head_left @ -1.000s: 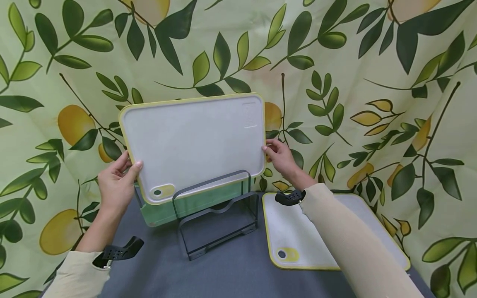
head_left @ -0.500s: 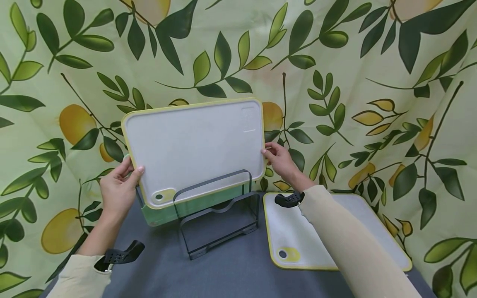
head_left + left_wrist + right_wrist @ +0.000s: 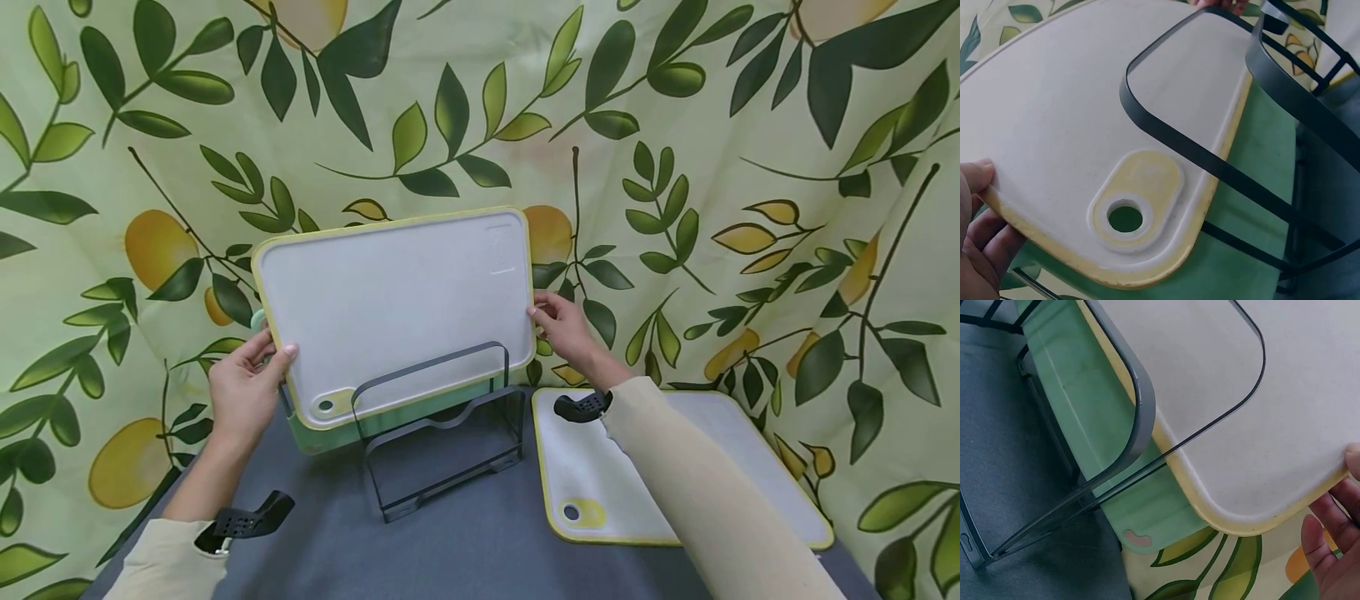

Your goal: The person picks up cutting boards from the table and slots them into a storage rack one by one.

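Note:
Both hands hold a white cutting board with a yellow rim upright, its lower edge down behind a bar of the black wire rack. The left hand pinches the board's left edge, thumb on the front face. At the right edge, the right hand grips it between thumb and fingers. A green cutting board stands in the rack behind the white one, mostly hidden. In the left wrist view, the white board's yellow corner patch with a round hole sits left of the rack's bar, above the rack's base.
A second white board with a yellow rim lies flat on the dark grey table at the right, partly under the right sleeve. A leaf-and-fruit patterned cloth hangs behind.
Both hands have lowered the white board further down into the rack, in front of the green board. Less of the green board shows beneath it. The flat board has stayed in place.

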Demonstrator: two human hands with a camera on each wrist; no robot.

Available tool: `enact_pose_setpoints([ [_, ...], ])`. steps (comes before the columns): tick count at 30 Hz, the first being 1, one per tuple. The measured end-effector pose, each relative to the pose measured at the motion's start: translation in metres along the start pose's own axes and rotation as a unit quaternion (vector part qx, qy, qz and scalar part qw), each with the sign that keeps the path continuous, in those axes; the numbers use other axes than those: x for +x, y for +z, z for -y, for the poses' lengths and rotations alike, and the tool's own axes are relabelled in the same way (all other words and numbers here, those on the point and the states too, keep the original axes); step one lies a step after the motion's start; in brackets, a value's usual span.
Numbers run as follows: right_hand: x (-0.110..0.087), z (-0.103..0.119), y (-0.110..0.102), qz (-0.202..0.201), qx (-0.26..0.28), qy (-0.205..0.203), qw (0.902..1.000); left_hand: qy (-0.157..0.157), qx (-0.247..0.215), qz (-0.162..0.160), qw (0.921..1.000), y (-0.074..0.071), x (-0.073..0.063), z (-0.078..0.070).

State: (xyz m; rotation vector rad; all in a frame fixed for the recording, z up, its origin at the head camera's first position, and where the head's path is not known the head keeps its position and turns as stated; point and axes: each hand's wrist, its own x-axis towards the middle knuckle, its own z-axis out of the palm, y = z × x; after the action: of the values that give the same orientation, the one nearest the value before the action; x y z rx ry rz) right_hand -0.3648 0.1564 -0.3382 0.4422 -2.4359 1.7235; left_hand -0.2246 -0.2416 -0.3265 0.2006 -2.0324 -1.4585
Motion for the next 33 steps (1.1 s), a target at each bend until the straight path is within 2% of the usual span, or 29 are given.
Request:
enact_pose_setpoints([
  [6,0.0,-0.002,0.003,0.001,0.0,0.005,1.0,-0.001,-0.006,-0.01,0.9999,0.001,-0.002,0.004],
  [16,0.0,-0.008,0.007,0.003,0.001,0.008,1.0,0.001,-0.017,-0.009,0.9998,0.003,-0.005,0.009],
  [24,0.002,-0.014,0.009,0.007,0.002,0.019,0.9998,-0.01,-0.017,0.0,0.9998,0.003,-0.007,0.012],
  [33,0.0,-0.02,0.011,0.012,-0.017,0.005,0.9998,-0.03,-0.014,0.006,0.9994,0.001,-0.012,0.018],
])
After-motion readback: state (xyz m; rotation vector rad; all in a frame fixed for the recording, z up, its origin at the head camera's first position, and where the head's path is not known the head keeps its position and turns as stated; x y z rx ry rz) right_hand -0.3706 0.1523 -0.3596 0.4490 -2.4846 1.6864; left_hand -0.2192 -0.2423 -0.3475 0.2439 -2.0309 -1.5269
